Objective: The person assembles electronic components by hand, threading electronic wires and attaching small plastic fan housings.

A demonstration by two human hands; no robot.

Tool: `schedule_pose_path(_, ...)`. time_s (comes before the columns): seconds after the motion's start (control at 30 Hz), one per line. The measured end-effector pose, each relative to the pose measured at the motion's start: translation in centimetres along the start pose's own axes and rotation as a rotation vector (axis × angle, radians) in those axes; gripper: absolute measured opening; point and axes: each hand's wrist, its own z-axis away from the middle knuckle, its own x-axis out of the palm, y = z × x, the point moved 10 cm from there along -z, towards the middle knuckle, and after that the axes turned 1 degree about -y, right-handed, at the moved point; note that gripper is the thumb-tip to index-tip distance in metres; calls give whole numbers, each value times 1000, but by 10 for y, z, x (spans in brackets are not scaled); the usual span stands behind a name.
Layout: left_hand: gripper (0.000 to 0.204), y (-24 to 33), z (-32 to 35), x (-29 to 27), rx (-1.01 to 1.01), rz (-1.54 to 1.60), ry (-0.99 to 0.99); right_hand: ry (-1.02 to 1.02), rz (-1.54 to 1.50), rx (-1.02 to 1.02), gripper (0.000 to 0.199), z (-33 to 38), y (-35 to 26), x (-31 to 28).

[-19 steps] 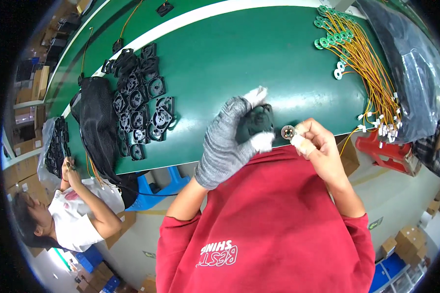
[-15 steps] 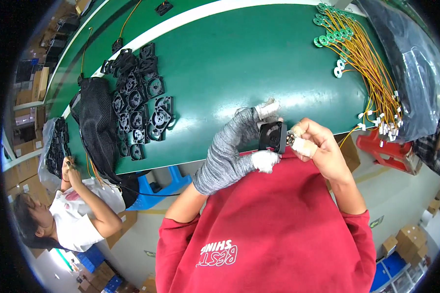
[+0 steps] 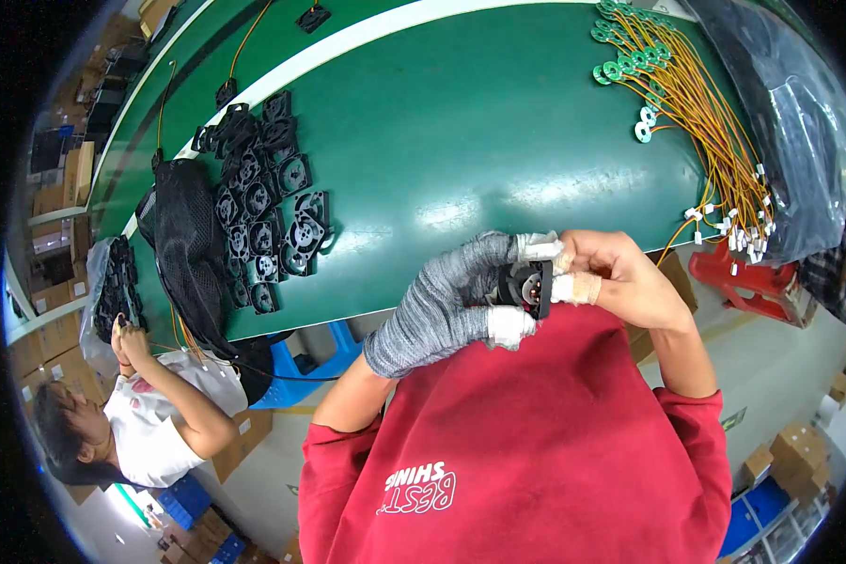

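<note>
between the left grip (image 3: 453, 299) and the right grip (image 3: 625, 282) sat a black fan frame (image 3: 544, 287): the left clasped it, apparently for steadiness; the right touched its right edge, closure indiscernible. leftward on the bench (image 3: 442, 122) lay other frames (image 3: 257, 197).

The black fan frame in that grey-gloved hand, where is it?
In the head view, the black fan frame is right of centre, gripped by the gloved left hand, with the right hand at its right side.

Black mesh (image 3: 190, 249) lies at the left of the green worktop (image 3: 442, 122), reaching its near edge; glossy plastic (image 3: 790, 141) lies along the right edge. Below the near edge: a blue stool (image 3: 296, 389), leftward, and a red stool (image 3: 747, 289), rightward.
</note>
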Motion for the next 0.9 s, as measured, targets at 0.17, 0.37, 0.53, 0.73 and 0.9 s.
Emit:
schedule_pose_path(0.17,63,1,0,0,0,156,-13,82,45,-2,13,1,2,-5)
schedule_pose_path(0.37,65,-8,1,1,-59,69,-54,47,1,-91,12,1,-5,-4)
schedule_pose_path(0.53,68,-8,2,3,-39,95,-49,35,180,-138,10,8,-16,2)
schedule_pose_path(0.73,61,25,-1,10,284,-284,39,161,223,-29,10,15,-8,-3)
schedule_pose_path(0.9,57,33,3,13,346,-399,90,263,191,-112,10,16,-11,-1)
